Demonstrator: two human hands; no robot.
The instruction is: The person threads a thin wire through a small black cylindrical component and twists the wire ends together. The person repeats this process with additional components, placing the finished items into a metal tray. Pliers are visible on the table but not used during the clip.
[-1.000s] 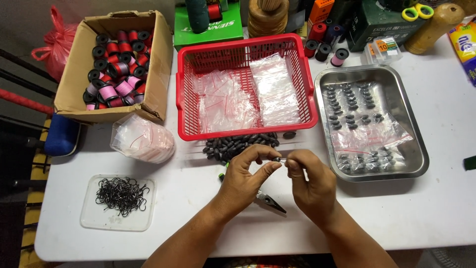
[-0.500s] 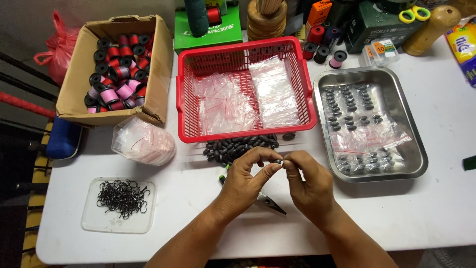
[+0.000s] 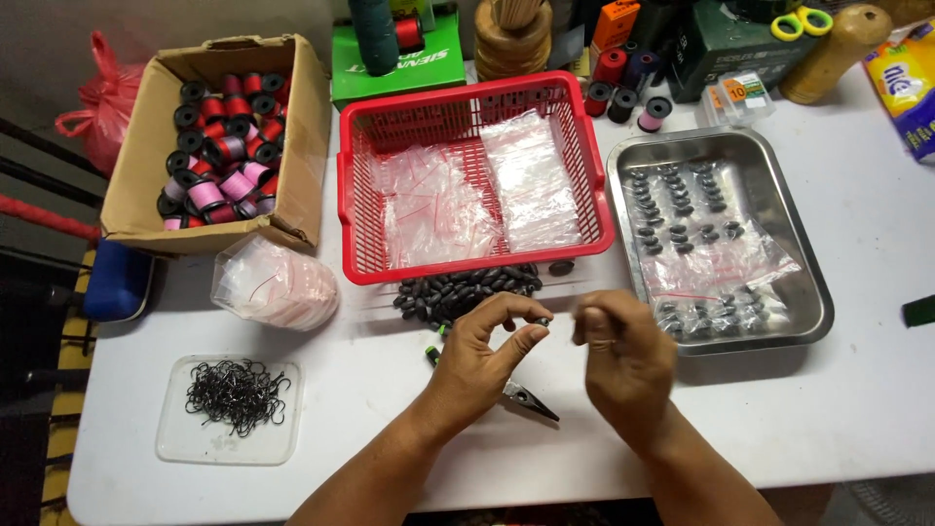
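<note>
Above the table (image 3: 857, 409) we pinch a small dark sinker (image 3: 542, 321) steady in our left hand (image 3: 482, 356); right hand (image 3: 623, 356) stays loosely curled, apparently empty.

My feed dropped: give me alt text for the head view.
The left hand pinches a small dark sinker beside the closed right hand, above a white table. Behind lie a pile of sinkers, a red basket and a steel tray.
</note>
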